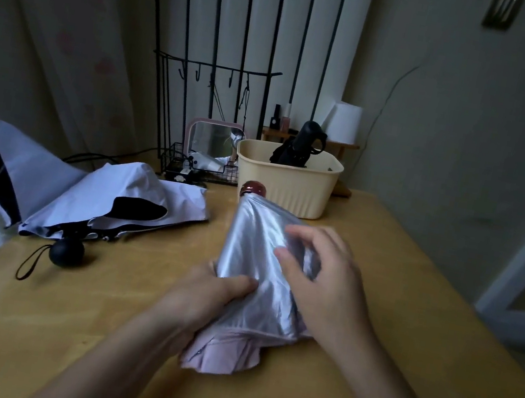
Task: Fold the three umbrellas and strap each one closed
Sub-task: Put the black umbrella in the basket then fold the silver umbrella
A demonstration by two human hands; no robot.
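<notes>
A: Where are we?

B: Mid-frame on the table (pixel 384 254), our left hand (pixel 214 290) clamps the silver umbrella (pixel 256 250); the right hand (pixel 322 271) pinches its folds.

A: How do we do it well?

B: We smooth each panel one way, roll tight, then find the strap. The lilac umbrella (pixel 82 189) waits at left, the black umbrella (pixel 297 149) in the tub (pixel 294 186).

The silver-coated umbrella with a pink hem (pixel 256 267) hides its own shaft and handle inside bunched fabric, and its strap cannot be picked out. The left hand (pixel 214 290) has its fingers tucked behind the canopy — only the thumb shows. The folded black umbrella (pixel 297 147) is sunk in the cream plastic bin (pixel 291 186), lower half unseen. The pale lilac umbrella with black lining (pixel 81 193) covers its ribs. Both forearms run off the bottom edge.
</notes>
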